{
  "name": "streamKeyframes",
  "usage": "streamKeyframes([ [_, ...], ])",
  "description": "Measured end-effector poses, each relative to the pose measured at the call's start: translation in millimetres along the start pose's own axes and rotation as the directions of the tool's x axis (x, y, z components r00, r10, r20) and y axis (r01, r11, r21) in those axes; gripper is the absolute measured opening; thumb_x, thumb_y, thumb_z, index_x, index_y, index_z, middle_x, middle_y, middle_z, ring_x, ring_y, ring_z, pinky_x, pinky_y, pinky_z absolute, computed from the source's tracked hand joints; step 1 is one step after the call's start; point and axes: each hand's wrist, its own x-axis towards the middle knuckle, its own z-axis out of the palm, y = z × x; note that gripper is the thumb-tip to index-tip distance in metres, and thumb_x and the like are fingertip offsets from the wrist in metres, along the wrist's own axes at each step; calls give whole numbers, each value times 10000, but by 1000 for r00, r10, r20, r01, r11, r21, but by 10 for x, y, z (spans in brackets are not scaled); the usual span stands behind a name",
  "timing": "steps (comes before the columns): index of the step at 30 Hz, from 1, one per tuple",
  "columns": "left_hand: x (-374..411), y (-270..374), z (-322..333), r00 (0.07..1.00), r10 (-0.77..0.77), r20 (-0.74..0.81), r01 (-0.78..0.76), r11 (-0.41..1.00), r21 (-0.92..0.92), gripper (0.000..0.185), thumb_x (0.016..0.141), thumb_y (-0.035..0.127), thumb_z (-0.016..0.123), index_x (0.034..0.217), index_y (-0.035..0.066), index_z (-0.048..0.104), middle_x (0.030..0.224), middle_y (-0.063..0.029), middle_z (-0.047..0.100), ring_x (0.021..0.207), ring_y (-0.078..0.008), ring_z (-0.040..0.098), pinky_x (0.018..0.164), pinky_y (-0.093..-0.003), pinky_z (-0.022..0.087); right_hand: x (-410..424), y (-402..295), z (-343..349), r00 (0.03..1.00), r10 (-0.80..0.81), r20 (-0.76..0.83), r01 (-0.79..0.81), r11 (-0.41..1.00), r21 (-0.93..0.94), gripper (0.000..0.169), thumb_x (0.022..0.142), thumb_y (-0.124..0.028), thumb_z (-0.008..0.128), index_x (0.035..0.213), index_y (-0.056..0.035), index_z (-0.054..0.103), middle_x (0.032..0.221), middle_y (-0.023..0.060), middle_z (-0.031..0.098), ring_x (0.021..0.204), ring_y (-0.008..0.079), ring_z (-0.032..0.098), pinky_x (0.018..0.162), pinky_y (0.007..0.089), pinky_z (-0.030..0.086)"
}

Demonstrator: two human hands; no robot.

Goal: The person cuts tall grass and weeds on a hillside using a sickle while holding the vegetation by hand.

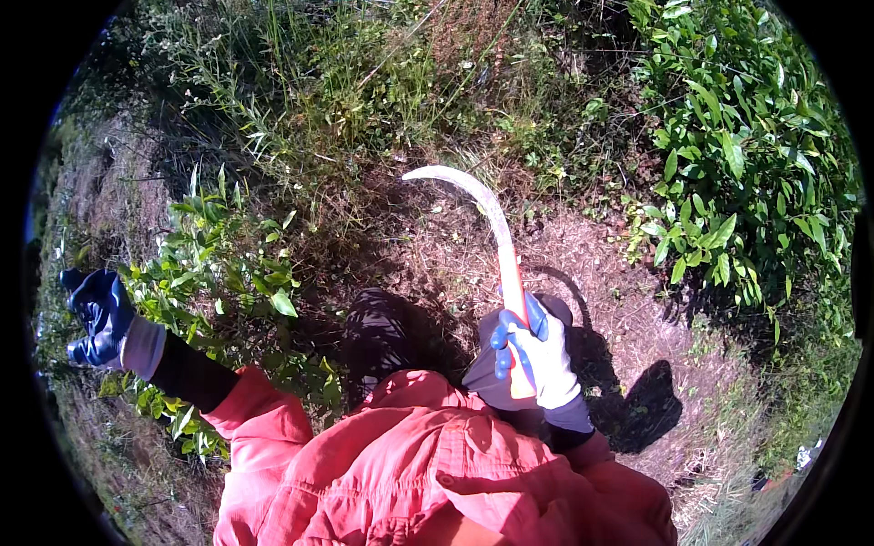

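My right hand (pixel 536 348), in a white glove with blue-coated fingers, grips the orange handle of a sickle (pixel 493 211). The curved metal blade rises from the grip and its tip bends to the left, over dry ground. Far out to the left, my left hand (pixel 99 321) wears a blue-coated work glove with a pale cuff. Its fingers are curled apart, with nothing seen between them, beside a leafy green bush (pixel 205 273).
A dense leafy shrub (pixel 737 150) stands at the right. Tall grass and weeds (pixel 369 89) grow across the front. Dry cut grass (pixel 587 252) covers the soil around my knees. Thin stems cross the upper right.
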Motion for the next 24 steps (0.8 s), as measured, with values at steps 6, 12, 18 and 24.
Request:
streamKeyframes([
  [6,-139,-704,1,988,-142,-58,142,990,-8,471,859,347,467,1068,-62,573,990,-212,622,749,-222,589,675,-329,476,20,92,2,1000,9,6,-9,1000,-24,354,858,25,445,1208,-35,444,684,83,558,418,157,524,375,269,454],
  [12,-63,-936,114,997,44,-64,-42,998,36,298,867,196,501,1071,-7,578,888,-92,614,667,-181,556,592,-250,442,-116,117,-31,998,-39,-51,44,994,99,297,868,-19,502,1161,-13,452,699,72,560,439,130,523,390,250,458],
  [18,-249,-1116,486,994,45,99,-106,181,978,428,915,300,426,1219,6,495,719,14,495,489,-22,323,442,-175,241,-85,67,62,1000,-15,-11,15,999,32,303,885,-46,499,1182,-21,444,673,62,552,428,127,518,380,249,441],
  [24,-264,-882,644,874,31,485,-414,-473,778,370,926,231,404,1235,58,512,706,45,482,513,-25,348,457,-173,258,-50,79,59,1000,-10,-23,11,999,42,265,886,-53,501,1146,-21,458,664,61,546,413,130,515,375,245,432],
])
